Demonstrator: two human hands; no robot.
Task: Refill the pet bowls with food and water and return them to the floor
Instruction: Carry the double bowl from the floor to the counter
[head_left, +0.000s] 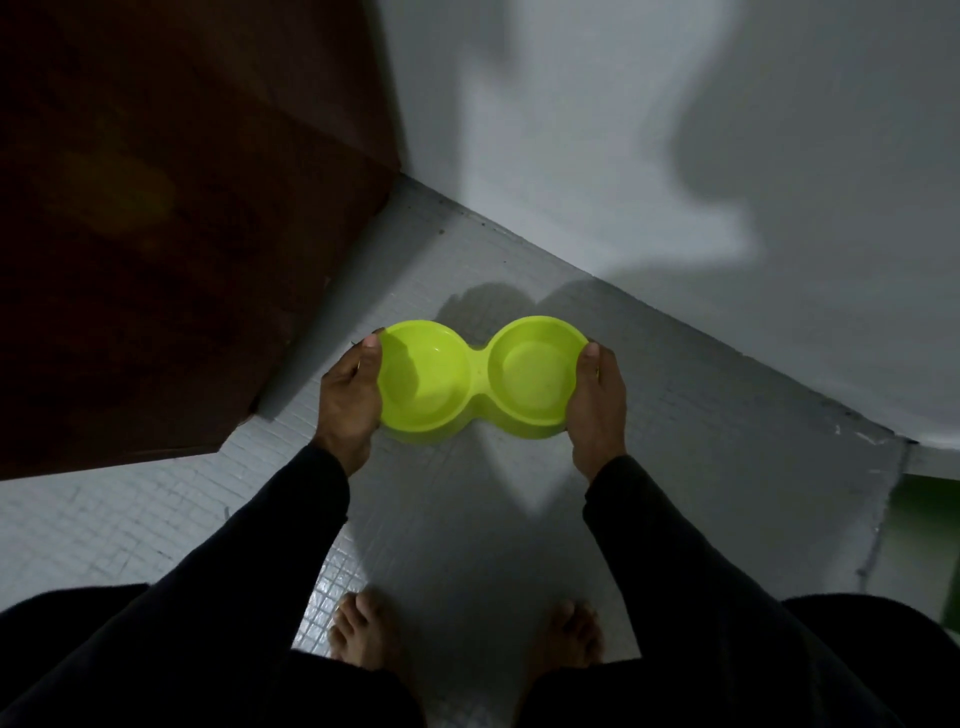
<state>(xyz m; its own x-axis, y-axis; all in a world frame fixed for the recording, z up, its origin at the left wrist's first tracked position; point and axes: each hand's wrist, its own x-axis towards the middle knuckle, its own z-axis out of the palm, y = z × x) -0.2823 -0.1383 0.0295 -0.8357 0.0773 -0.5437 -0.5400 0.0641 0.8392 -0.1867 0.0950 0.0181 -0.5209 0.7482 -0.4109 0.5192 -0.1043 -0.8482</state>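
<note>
A lime-green double pet bowl (480, 382), two round wells joined in one piece, is held level above the tiled floor. Both wells look empty. My left hand (349, 397) grips its left end, thumb over the rim. My right hand (597, 400) grips its right end the same way. The fingers under the bowl are hidden. Its shadow falls on the floor just beyond it.
A dark brown wooden door or cabinet (171, 223) stands at the left. A white wall (675, 156) runs diagonally behind the bowl. Grey small-tiled floor (467, 519) lies below, with my bare feet (363, 634) near the bottom. Something green (930, 525) shows at the right edge.
</note>
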